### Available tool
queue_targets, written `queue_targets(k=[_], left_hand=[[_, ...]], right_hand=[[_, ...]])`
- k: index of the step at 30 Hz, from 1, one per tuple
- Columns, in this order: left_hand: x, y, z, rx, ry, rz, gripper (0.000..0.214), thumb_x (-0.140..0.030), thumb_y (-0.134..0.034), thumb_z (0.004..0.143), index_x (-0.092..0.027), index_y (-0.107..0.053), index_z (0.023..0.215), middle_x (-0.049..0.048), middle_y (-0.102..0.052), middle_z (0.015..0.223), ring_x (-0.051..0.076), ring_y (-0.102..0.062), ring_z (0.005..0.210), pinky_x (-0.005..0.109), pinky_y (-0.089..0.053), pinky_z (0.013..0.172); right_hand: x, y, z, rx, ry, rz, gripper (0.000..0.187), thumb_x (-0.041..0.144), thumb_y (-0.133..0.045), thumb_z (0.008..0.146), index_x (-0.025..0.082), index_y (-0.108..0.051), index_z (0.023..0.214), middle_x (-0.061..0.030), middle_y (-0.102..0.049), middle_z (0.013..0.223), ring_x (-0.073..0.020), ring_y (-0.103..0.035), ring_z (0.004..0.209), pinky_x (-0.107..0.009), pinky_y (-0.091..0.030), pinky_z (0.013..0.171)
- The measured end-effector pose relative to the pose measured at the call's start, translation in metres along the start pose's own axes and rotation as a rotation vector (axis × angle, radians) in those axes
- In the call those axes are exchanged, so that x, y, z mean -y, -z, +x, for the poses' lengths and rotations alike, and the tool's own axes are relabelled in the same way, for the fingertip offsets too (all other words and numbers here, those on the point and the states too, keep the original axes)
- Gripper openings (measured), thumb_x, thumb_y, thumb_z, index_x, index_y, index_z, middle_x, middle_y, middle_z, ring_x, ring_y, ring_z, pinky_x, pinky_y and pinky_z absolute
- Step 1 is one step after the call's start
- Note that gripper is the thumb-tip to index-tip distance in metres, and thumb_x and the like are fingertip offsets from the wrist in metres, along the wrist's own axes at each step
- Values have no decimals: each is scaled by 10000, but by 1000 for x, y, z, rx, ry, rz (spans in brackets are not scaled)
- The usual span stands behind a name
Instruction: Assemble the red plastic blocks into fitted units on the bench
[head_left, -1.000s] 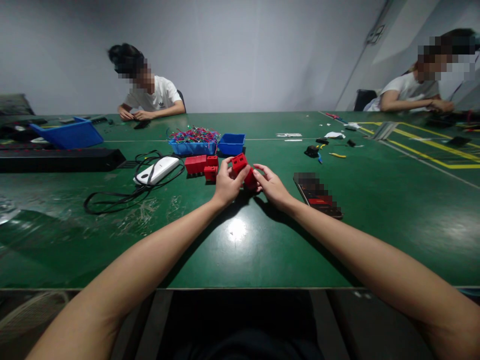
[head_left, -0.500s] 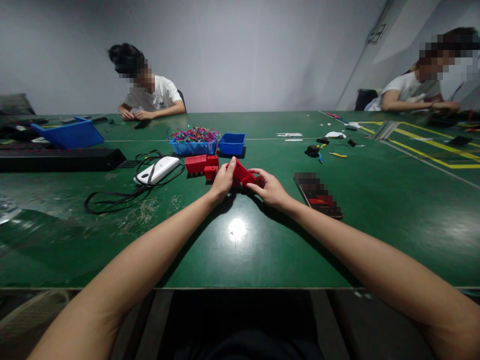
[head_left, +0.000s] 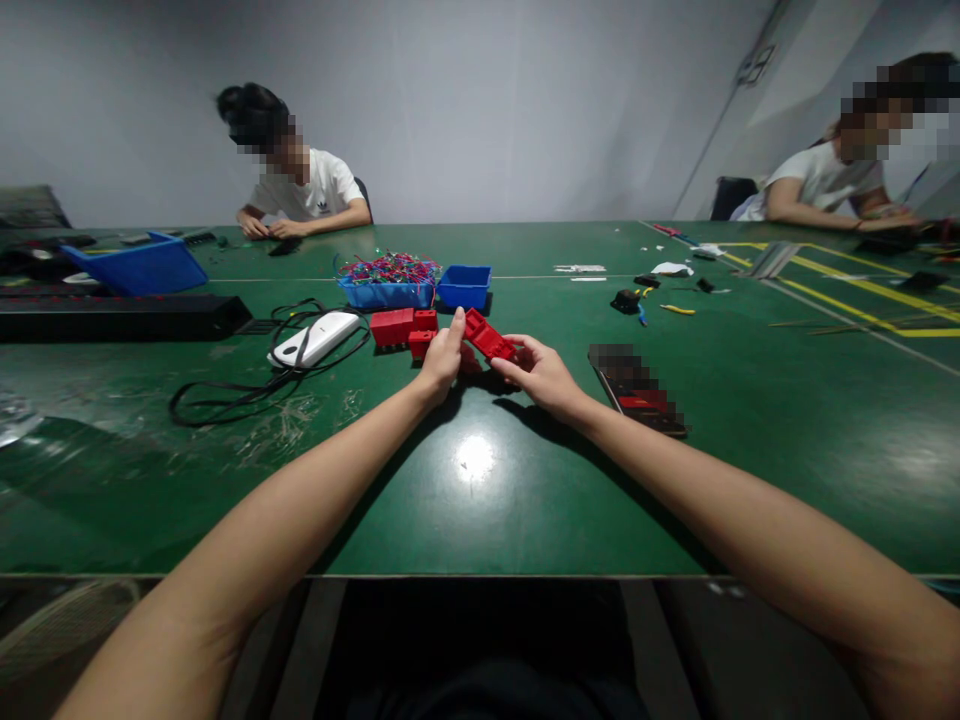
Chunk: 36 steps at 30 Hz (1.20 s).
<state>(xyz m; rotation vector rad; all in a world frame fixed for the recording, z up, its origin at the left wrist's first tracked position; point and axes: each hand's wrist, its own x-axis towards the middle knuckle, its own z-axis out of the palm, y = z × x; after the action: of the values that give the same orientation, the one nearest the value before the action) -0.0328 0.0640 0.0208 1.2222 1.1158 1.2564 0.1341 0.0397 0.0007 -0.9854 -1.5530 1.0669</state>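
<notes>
The right hand pinches the four-o'clock end of a tilted red housing between both hands; the left hand has its thumb upright by the ten-o'clock end, its grip impossible to tell; from the housing, other red blocks lie at nine o'clock, a small blue bin at eleven, a phone toward four.

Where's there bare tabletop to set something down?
Bare green tabletop lies between the forearms and right of the phone. Crowding is left and ahead of the left hand: red blocks, two small blue bins, and the cabled white device.
</notes>
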Motion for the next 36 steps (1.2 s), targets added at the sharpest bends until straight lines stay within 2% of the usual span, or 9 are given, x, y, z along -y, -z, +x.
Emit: queue_targets(k=[3, 6, 11, 15, 20, 22, 26, 30, 36], left_hand=[[1, 0, 0, 4, -12, -18, 651, -767, -427, 861, -173, -544, 623, -9, -503, 426, 117, -530, 380, 220, -419, 431], [1, 0, 0, 7, -6, -21, 657, -791, -432, 841, -178, -544, 631, -5, -502, 432, 121, -532, 384, 228, -421, 436], [-1, -1, -1, -29, 68, -81, 665, -814, -388, 839, -188, -555, 689, -6, -511, 469, 126, -543, 400, 238, -410, 445], [-2, -3, -3, -1, 84, -74, 689, -802, -348, 862, -176, -548, 658, 12, -532, 493, 121, -544, 418, 241, -402, 460], [-2, -4, -4, 29, 64, -60, 680, -765, -351, 891, -148, -637, 912, 33, -638, 610, 129, -585, 447, 231, -369, 451], [-3, -4, -4, 27, 56, -63, 647, -737, -362, 907, -149, -627, 946, 30, -652, 645, 125, -593, 451, 226, -360, 449], [-4, -4, -6, 18, 59, -67, 609, -706, -372, 922, -146, -603, 853, 24, -639, 633, 114, -586, 446, 220, -351, 449], [-3, -5, -8, 44, 22, -66, 579, -663, -383, 937, -142, -595, 802, 25, -634, 623, 105, -578, 448, 212, -332, 440], [-2, -5, -9, 39, -7, -38, 562, -652, -411, 931, -141, -600, 793, 20, -629, 608, 106, -574, 446, 216, -331, 439]], right_hand=[[0, 0, -1, 10, 34, -10, 589, 346, -813, 663, 177, -564, 1170, -26, -697, 895, -144, -639, 722, -299, -530, 689], [1, -1, -2, -15, 47, -42, 529, 331, -781, 689, 179, -572, 1150, -31, -692, 897, -150, -634, 729, -304, -515, 687], [10, -3, -4, -75, 26, -27, 503, 460, -686, 792, 183, -554, 1191, -8, -659, 826, -127, -571, 650, -260, -447, 568], [16, -3, -5, -121, -5, 47, 501, 572, -630, 820, 181, -573, 1127, 24, -608, 772, -91, -495, 578, -234, -391, 522], [17, -3, -4, -102, -70, 142, 563, 629, -675, 751, 187, -585, 1089, 37, -585, 752, -85, -495, 556, -226, -366, 485], [16, -3, -3, -100, -86, 158, 587, 647, -694, 720, 188, -589, 1071, 36, -587, 744, -88, -505, 552, -225, -358, 471], [13, -3, 0, -133, -114, 202, 597, 721, -671, 696, 200, -584, 976, 45, -574, 676, -87, -494, 509, -232, -367, 463], [10, -1, 2, -199, -151, 196, 610, 809, -602, 697, 216, -549, 829, 66, -484, 530, -99, -470, 452, -241, -361, 438], [9, -1, 2, -216, -143, 152, 622, 840, -539, 728, 223, -536, 802, 49, -498, 522, -113, -488, 455, -246, -371, 428]])
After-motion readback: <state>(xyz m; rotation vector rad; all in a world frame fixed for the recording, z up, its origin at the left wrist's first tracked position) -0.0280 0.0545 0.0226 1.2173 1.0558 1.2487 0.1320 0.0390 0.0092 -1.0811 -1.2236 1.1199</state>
